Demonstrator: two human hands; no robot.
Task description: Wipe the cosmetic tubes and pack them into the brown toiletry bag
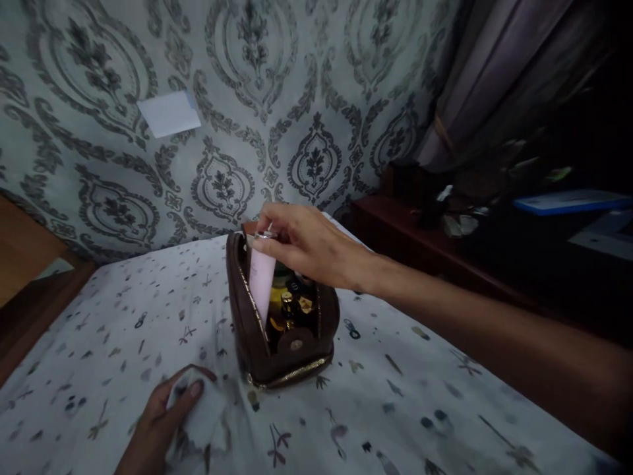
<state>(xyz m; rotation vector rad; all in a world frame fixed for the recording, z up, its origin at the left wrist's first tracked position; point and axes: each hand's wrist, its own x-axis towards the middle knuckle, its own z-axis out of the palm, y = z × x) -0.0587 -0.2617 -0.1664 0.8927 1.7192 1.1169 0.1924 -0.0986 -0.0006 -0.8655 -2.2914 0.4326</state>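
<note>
A brown zippered toiletry bag (243,316) stands unzipped on the bed. My right hand (297,241) reaches over it, fingers closed around the silver top of a pink cylindrical bottle (262,274). That bottle stands tilted inside the bag's left side, its lower end hidden. Beside it in the bag sit several dark and gold bottles (291,307), partly in shadow. Low at the left, my left hand (171,406) grips a crumpled white cloth (202,415), thumb pressed on top. This hand is apart from the bag.
Under the bag lies a white patterned bedsheet (148,316). Patterned wallpaper (267,119) rises behind, with a white switch plate (169,113) on it. At right, a dark red cabinet (386,231) holds dim clutter beside a gathered curtain (475,86). Wooden furniture (30,257) borders the left.
</note>
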